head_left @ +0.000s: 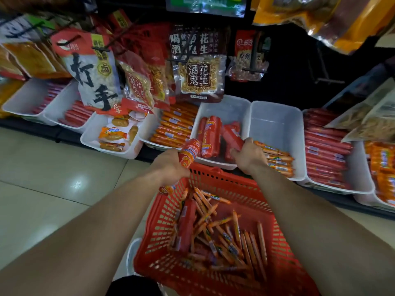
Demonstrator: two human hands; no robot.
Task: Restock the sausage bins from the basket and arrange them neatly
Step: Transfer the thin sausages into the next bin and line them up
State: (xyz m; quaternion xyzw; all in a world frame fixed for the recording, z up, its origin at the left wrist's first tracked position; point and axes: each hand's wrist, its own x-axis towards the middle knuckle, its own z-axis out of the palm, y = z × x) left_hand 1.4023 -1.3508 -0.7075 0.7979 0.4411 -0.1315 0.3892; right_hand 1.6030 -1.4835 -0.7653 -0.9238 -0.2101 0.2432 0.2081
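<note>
Your left hand (168, 165) wraps its fingers round a thick sausage pack (189, 152) at the bin's (226, 106) near-left corner, long axis pointing inward like the stocked packs (210, 135) beside it. Your right hand (249, 155) grips a red pack (232, 136) inside, near-right corner.

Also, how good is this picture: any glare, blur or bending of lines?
Head view: wide-angle bending curves the row of bins; a glare patch lies on the floor; the bags at top right are blurred; the left hand gripping a pack and the right hand gripping a red pack look slightly soft.
</note>
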